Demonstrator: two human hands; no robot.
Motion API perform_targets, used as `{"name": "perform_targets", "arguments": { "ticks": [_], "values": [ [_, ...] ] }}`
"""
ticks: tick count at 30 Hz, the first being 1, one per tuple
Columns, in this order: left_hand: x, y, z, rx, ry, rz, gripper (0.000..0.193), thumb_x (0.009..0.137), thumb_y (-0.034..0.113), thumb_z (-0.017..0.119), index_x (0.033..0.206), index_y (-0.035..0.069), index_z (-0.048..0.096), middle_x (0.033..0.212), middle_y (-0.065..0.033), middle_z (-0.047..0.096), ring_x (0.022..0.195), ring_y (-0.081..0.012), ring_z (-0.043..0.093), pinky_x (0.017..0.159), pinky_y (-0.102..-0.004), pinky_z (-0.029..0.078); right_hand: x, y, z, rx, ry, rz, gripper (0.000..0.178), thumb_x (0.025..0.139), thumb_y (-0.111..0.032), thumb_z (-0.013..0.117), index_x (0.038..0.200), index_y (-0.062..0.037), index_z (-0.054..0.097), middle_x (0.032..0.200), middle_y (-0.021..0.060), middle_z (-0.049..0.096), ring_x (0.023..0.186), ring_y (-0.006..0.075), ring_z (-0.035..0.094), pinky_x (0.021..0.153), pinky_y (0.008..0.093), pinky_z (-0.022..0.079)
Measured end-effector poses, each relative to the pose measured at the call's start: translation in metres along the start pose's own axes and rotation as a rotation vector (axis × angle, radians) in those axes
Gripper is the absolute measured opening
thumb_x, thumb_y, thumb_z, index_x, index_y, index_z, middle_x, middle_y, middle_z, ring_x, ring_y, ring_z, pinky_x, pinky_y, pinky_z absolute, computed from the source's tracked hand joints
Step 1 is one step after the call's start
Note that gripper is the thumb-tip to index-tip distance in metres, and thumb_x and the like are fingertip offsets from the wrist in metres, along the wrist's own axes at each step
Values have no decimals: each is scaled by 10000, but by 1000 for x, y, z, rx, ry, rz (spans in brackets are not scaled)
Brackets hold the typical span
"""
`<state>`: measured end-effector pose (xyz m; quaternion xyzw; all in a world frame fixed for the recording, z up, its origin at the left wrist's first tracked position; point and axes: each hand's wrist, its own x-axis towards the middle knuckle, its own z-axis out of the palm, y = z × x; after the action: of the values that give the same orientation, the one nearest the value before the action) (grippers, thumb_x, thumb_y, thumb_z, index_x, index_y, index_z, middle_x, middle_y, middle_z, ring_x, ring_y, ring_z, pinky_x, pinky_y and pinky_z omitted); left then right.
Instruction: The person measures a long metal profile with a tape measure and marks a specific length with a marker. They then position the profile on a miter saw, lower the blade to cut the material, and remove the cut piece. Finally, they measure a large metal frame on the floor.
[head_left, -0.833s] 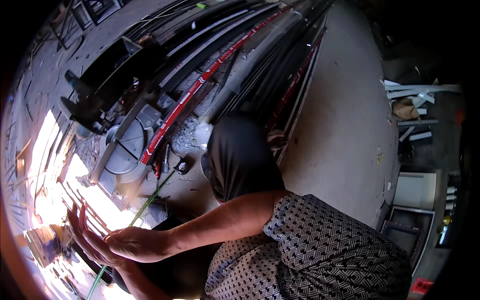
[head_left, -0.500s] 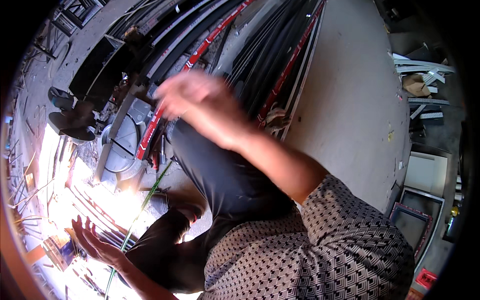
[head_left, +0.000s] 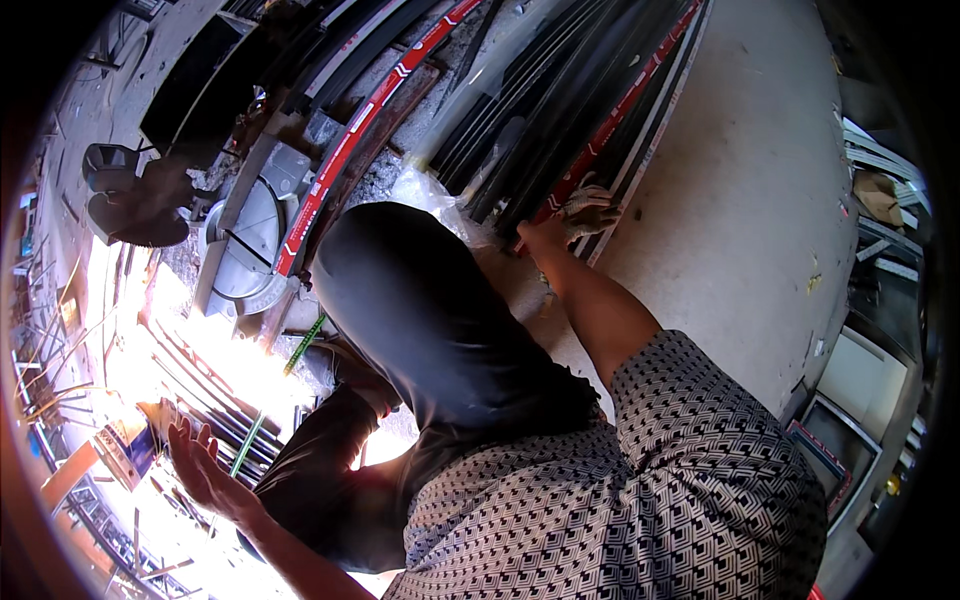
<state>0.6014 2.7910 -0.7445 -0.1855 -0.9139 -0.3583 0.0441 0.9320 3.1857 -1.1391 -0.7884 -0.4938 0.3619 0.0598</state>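
Note:
My right hand (head_left: 543, 239) is stretched out to the far right, at the near end of a bundle of dark metal profiles (head_left: 540, 130). It is right beside a pair of striped work gloves (head_left: 592, 208) that lie on the profiles' ends. Its fingers are mostly turned away, so I cannot see whether they grip anything. My left hand (head_left: 208, 478) is held palm up at the lower left with its fingers apart and nothing in it. Near it runs a thin green strip (head_left: 247, 446), partly covered by my leg.
A round grey machine base (head_left: 248, 262) stands at the left, with a long red-wrapped profile (head_left: 345, 150) beside it. Clear plastic wrap (head_left: 430, 192) lies by the bundle. Several rods lie in glaring light at lower left. Framed panels (head_left: 860, 375) stand on the right.
My right hand has swung from above my knee rightward to the gloves at the bundle's end. My left hand stays open in nearly the same place. The view has shifted somewhat.

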Motion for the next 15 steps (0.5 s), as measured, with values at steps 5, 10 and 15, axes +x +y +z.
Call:
{"name": "perform_targets", "arguments": {
  "ticks": [5,10,15],
  "values": [
    [6,2,1,3,-41,16,502,1075,339,582,1489,60,536,1374,-163,657,1107,-289,711,919,-399,560,29,8,10,-89,-154,255,819,800,-280,811,1423,108,448,1144,273,714,1043,337,729,798,423,602],
    [4,-5,-13,53,-35,7,498,1080,341,570,1491,61,536,1374,-165,655,1100,-279,706,909,-394,555,-2,-25,18,25,-105,363,882,753,-247,872,1433,125,452,1158,269,710,1033,322,727,799,440,584],
    [18,1,0,10,-80,18,505,1089,356,546,1493,52,531,1361,-165,655,1082,-270,701,913,-387,544,26,12,17,290,-264,354,697,786,-247,886,1338,70,601,1305,218,650,1005,309,707,812,477,550]
  ]
}}
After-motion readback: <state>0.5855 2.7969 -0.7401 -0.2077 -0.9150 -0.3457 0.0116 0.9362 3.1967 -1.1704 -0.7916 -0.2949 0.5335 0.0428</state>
